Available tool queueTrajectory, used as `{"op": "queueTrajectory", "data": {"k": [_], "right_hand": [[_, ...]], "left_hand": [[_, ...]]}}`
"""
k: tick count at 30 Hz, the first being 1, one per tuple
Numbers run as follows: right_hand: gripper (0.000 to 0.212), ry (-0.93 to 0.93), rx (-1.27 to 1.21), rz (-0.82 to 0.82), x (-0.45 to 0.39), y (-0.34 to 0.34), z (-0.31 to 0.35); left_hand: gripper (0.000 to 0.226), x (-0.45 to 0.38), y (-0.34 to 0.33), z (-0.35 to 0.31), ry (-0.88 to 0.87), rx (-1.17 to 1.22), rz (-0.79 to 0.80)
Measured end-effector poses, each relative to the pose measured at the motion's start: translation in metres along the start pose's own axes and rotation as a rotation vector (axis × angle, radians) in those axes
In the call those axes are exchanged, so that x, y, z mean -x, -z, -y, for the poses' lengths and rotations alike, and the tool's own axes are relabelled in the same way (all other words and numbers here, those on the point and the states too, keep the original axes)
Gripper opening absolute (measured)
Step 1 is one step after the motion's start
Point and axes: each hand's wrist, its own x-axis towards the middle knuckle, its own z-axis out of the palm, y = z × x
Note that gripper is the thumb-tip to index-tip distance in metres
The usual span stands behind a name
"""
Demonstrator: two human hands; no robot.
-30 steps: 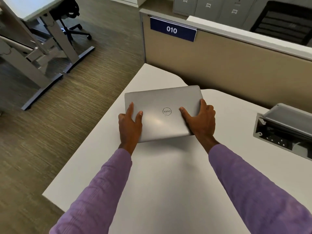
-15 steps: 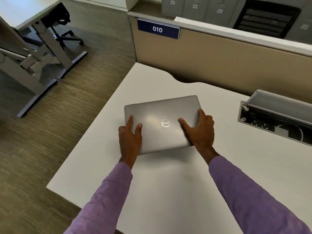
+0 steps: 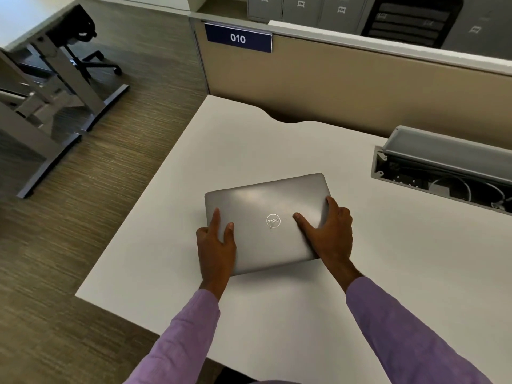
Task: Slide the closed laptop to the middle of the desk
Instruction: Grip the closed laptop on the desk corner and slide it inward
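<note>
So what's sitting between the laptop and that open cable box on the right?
Nothing: the head view shows only bare desk between the laptop and the cable box.

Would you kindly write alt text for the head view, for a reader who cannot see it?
Two hands, left and right, hold a closed silver laptop flat on a white desk. An open cable tray sits to the right.

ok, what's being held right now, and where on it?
The closed laptop, flat on the desk. Left hand is on its near left corner, right hand on its right edge, fingers pressing on the lid.
</note>
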Motion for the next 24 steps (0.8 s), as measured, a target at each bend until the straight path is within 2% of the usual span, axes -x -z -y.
{"op": "queueTrajectory", "data": {"k": [12,24], "right_hand": [[0.09,-0.034,0.008,0.007,0.049,0.003,-0.042],[0.093,-0.09,0.049,0.054,0.067,-0.004,-0.067]], "left_hand": [[0.054,0.042,-0.004,0.036,-0.001,-0.111,0.052],[0.059,0.046,-0.005,0.056,0.005,-0.179,0.202]]}}
